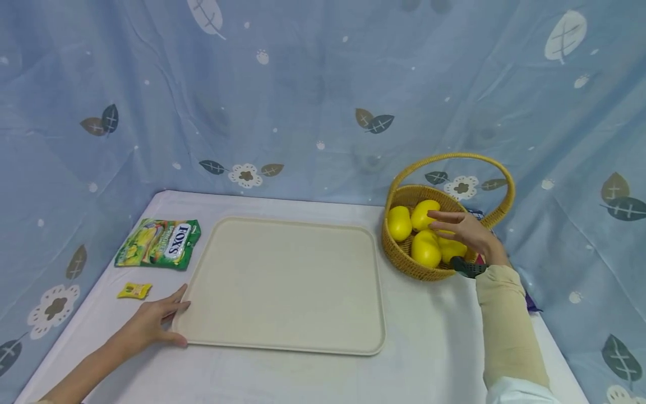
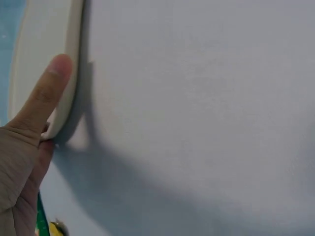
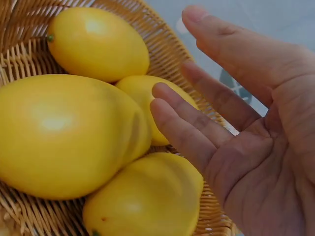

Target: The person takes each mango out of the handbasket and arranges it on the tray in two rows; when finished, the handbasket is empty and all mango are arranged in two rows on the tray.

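The left hand (image 1: 151,322) holds the near left corner of a beige rectangular tray (image 1: 282,283), its thumb at the front edge and its fingers at the left side. In the left wrist view the thumb (image 2: 43,93) lies against the tray's rim, while part of the other fingers is hidden. Over the right side of a wicker basket (image 1: 416,273), the right hand (image 1: 466,233) hovers with fingers extended and grips nothing. Several yellow lemons (image 3: 64,137) lie in the basket, close to those fingers.
Left of the tray lie a green FOX'S candy bag (image 1: 158,244) and a small yellow wrapped candy (image 1: 134,290). A purple packet (image 1: 531,303) shows partly behind the right arm. The basket's tall handle (image 1: 456,155) arches overhead. Blue patterned cloth (image 1: 313,84) surrounds the white table.
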